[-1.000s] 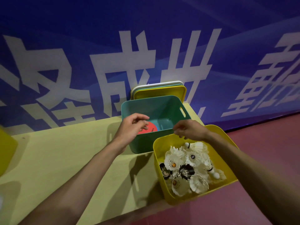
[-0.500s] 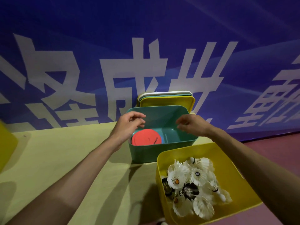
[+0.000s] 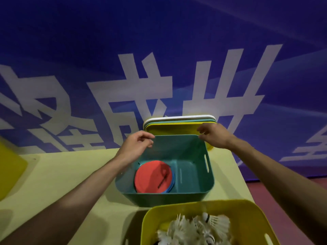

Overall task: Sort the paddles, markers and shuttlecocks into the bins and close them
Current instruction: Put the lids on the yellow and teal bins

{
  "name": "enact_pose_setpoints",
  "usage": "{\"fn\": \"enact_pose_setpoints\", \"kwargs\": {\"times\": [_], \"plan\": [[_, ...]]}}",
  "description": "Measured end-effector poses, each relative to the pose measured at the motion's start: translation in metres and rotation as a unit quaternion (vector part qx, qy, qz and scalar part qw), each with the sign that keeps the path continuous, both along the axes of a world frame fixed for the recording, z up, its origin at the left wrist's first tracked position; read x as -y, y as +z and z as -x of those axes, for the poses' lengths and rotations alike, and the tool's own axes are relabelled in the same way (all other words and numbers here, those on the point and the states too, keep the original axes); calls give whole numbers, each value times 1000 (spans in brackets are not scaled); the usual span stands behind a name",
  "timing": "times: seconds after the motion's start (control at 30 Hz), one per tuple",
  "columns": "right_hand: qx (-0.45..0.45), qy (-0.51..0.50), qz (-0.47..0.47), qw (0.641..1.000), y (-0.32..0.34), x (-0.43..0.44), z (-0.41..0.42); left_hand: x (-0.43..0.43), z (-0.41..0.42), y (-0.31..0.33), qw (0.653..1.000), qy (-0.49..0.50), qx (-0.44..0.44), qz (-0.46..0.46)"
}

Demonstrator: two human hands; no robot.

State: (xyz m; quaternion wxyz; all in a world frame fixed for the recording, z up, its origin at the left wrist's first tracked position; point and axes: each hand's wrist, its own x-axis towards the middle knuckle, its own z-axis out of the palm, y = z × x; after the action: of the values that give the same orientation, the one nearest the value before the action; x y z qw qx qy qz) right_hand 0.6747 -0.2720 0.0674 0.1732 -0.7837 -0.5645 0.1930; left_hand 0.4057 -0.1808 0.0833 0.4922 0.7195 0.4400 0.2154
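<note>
Behind everything hangs a blue banner (image 3: 159, 50) with large white characters, and below it runs a pale yellow-green table (image 3: 62, 174); a strip of red floor (image 3: 283, 200) shows at 4 o'clock.

We see a teal bin (image 3: 192, 174) standing open at the centre of the table. Inside it, in the 7 o'clock part of its floor, lies a stack of round flat markers (image 3: 153, 176), red on top with a blue edge peeking out at its right. Just past the bin's far wall, at 12 o'clock, three lids (image 3: 178, 125) lean on edge against the banner: a yellow one in front, then a teal one, then a white one.

Our left hand (image 3: 136, 146) hovers at the bin's far left corner, fingers loosely curled, holding nothing that we can make out. Our right hand (image 3: 215, 136) is at the far right corner, fingers half bent at the right side of the yellow lid; whether it actually grips the lid we cannot tell.

At 5 o'clock, nearest us, sits an open yellow bin (image 3: 247, 214) heaped with white shuttlecocks (image 3: 200, 228). At 9 o'clock, part of another yellow object (image 3: 10, 168) cuts into the frame's edge, too blurred to name.
</note>
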Motion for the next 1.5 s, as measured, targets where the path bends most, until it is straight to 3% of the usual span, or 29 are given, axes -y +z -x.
{"fn": "enact_pose_setpoints", "kwargs": {"times": [0.3, 0.63, 0.73, 0.83, 1.0, 1.23, 1.5], "plan": [[101, -9, -36, 994, -34, -76, -60, -77, -58, -26, 993, 53, -100, -45], [245, 32, -93, 965, -61, -106, -75, -120, -101, -63, 970, 122, -199, -68], [234, 29, -63, 970, -63, -105, -72, -120, -108, -67, 967, 171, -182, -43], [162, 16, -16, 987, -66, -105, -70, -124, -111, -71, 961, 232, -151, -19], [122, 28, 42, 991, -64, -112, -75, -136, -114, -74, 957, 243, -145, 68], [68, -50, 4, 996, -59, -122, -71, -137, -117, -69, 957, 242, -100, 127], [38, -96, -62, 993, -52, -116, -65, -129, -113, -57, 954, 276, -46, 110]]}}
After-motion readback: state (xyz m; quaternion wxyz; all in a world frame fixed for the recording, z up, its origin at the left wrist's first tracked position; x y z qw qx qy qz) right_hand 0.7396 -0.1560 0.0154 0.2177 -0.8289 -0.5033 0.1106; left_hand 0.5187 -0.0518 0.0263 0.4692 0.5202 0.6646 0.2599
